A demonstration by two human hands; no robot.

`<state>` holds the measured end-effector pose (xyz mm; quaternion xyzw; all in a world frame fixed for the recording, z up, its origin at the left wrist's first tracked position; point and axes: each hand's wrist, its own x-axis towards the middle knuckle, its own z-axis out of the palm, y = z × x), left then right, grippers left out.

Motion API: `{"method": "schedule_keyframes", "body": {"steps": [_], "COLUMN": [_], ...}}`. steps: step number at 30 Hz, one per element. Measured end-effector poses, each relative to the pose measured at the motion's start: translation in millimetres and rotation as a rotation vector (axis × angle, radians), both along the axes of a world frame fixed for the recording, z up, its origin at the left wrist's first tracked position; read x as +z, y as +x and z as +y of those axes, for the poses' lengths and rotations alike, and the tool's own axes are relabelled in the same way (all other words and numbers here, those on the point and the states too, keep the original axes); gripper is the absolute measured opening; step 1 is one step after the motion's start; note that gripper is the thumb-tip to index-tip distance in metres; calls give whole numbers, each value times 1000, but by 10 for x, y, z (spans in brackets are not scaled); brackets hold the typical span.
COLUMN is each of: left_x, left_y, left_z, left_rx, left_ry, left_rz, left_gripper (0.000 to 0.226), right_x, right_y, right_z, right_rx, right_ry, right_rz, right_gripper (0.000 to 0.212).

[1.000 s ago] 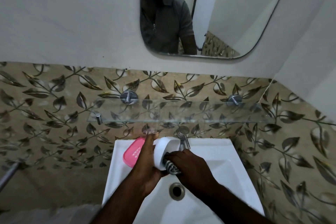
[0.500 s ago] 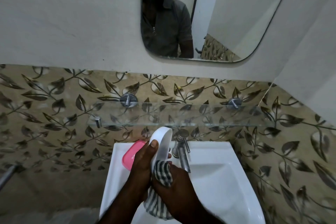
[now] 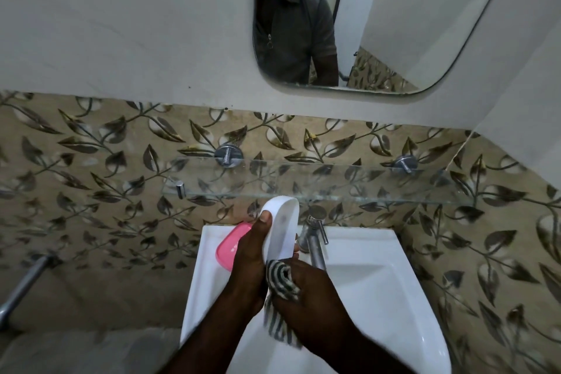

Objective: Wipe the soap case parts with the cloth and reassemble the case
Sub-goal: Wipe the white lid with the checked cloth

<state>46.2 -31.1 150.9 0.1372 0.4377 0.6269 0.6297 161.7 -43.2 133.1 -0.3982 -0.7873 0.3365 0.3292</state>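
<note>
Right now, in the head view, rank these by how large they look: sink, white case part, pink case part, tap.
1. sink
2. white case part
3. tap and pink case part: not ranked against each other, since the left hand hides part of the pink one.

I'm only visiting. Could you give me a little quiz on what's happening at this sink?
1. Which hand grips the white soap case part? A: left hand. B: right hand.
2. True or false: the pink case part lies on the rim of the sink.
3. Fill in: the right hand holds a striped ____.
Key: 1 A; 2 true; 3 cloth.
</note>
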Motion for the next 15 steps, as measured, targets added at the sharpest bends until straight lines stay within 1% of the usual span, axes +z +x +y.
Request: {"method": "schedule_keyframes", "body": {"steps": [2, 3, 4, 6, 7, 9, 10, 11, 12, 13, 14, 15], "left_x": [11, 21, 25, 51, 70, 72, 51, 51, 42, 36, 28, 41], "left_y": [0, -1, -3, 1, 2, -8, -23, -37, -48, -48, -47, -35], "left_z": [-15, -13, -5, 8, 8, 4, -1, -12, -18, -20, -17, -17], "left_rx": [-4, -7, -4, 9, 19, 34, 27, 16, 11, 7, 9, 11], "left_ry": [-36, -42, -45, -55, -64, -76, -81, -76, -68, -54, -38, -29], "left_rz": [-48, -63, -64, -63, -61, -76, -99, -133, -150, -160, -157, -145], "left_gripper": [75, 74, 72, 73, 80, 96, 101, 100, 97, 94, 92, 88], "right_x": [-6, -9, -11, 27, 65, 146, 179, 210, 232, 234, 229, 220], "right_y": [48, 63, 73, 46, 13, -58, -78, -91, -84, -51, -4, 45], "right_z": [39, 86, 127, 141, 125, 57, 23, -2, -23, -24, 3, 55], "right_rx": [18, -19, -57, -103, -105, -90, -76, -54, -28, -1, 10, 5], "right_ry": [331, 428, 466, 480, 428, 159, 67, 67, 139, 260, 388, 480], "right_rz": [-274, -388, -460, -495, -463, -267, -195, -171, -202, -261, -361, -477], "right_gripper": [30, 33, 36, 32, 25, 9, 12, 17, 20, 20, 19, 26]}}
